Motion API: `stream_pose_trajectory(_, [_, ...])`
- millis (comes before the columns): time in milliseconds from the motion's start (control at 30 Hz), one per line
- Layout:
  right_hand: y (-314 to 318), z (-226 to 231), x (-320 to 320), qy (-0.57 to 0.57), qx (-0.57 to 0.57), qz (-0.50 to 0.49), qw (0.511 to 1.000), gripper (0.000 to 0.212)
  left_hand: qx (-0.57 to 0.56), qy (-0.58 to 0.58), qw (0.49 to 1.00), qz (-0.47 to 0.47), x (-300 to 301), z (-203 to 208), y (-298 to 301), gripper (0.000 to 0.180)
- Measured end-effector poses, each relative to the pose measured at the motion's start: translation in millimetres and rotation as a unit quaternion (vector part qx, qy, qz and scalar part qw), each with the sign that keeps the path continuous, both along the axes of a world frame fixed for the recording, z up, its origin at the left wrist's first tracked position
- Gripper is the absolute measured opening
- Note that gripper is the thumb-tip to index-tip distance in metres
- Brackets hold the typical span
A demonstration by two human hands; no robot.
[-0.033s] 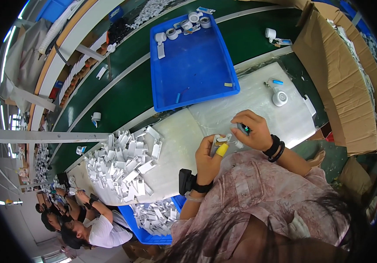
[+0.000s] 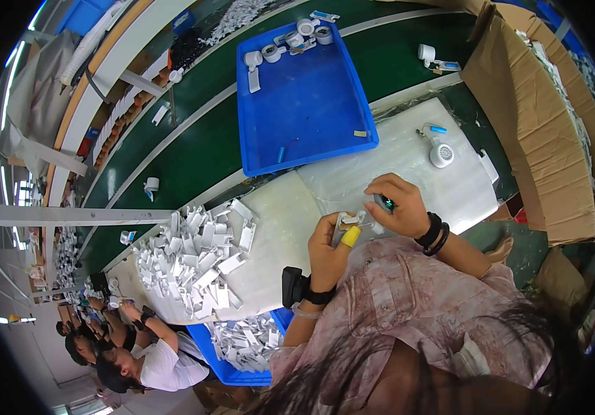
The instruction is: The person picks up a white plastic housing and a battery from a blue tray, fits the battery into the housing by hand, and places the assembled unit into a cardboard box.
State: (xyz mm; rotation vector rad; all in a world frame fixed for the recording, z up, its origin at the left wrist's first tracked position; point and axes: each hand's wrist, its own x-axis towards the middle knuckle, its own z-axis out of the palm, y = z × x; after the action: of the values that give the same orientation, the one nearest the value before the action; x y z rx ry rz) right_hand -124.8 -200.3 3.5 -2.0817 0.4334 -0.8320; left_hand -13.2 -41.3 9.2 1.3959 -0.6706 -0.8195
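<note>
My left hand [image 2: 328,250] is closed around a white plastic piece [image 2: 348,220] above the near edge of the work surface. A yellow cover [image 2: 351,236] shows at its thumb. Close beside it, my right hand [image 2: 401,204] has its fingers curled around a round part with a dark and green inside [image 2: 385,203]. A white bit of that part shows below the fingers, between the two hands; how the two pieces join is hard to make out. Further right lies a white round part with a slotted face [image 2: 441,155], with a small blue cylinder [image 2: 438,129] wired to it.
To the left is a heap of white plastic pieces [image 2: 204,259], with a blue bin [image 2: 232,373] of more below. A blue tray [image 2: 304,104] holding several round parts stands ahead on the green belt [image 2: 194,155]. A cardboard box [image 2: 533,117] rises at right. Co-workers [image 2: 152,360] sit at left.
</note>
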Motion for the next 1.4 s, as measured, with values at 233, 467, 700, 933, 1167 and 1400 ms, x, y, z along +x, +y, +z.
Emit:
stream_pose_trajectory(233, [-2, -3, 3, 0.004, -0.002, 0.002, 1.0, 0.022, 0.001, 0.034, 0.999, 0.011, 2, 2, -2, 0.024])
stream_pose_trajectory(467, [-5, -1, 3, 0.012, 0.003, -0.011, 1.0, 0.02, 0.004, 0.013, 1.0, 0.007, 5, -2, -7, 0.023])
stream_pose_trajectory(700, [-21, -14, 4, 0.055, -0.046, 0.019, 0.997, 0.022, 0.062, 0.034, 0.994, 0.079, 45, 4, 0, 0.017])
stream_pose_trajectory(933, [-106, -26, -11, 0.192, 0.07, -0.003, 0.979, 0.022, 0.055, -0.047, 0.959, 0.275, 153, -13, 26, 0.019])
stream_pose_trajectory(1167, [-268, -85, -18, 0.225, -0.068, -0.187, 0.954, 0.013, 0.096, -0.074, 0.911, 0.394, 292, -62, 16, 0.021])
stream_pose_trajectory(1400, [-365, -145, 14, 0.333, -0.217, -0.183, 0.899, 0.028, 0.104, -0.061, 0.896, 0.428, 395, -155, 19, 0.03])
